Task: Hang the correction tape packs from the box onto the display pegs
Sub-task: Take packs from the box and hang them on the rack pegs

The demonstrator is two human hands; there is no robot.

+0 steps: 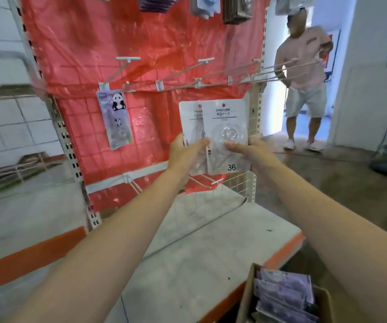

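Both hands raised at the red display panel, each holding white carded packs.

Left hand (185,150) grips the rear white correction tape pack (189,117); right hand (246,148) pinches the front white pack marked 36 (226,122), the two overlapping. Bare white wire pegs (178,73) project above the hands; a lilac panda pack (115,117) hangs to their left. The brown cardboard box (246,297) of lilac packs sits below the right forearm.

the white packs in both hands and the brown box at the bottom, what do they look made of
White printed card packs: matte card backing, with what looks like a clear glossy plastic blister, since it catches glints. Both the left hand and right hand hold them. Open brown box: likely cardboard, dull tan with a raw cut edge.
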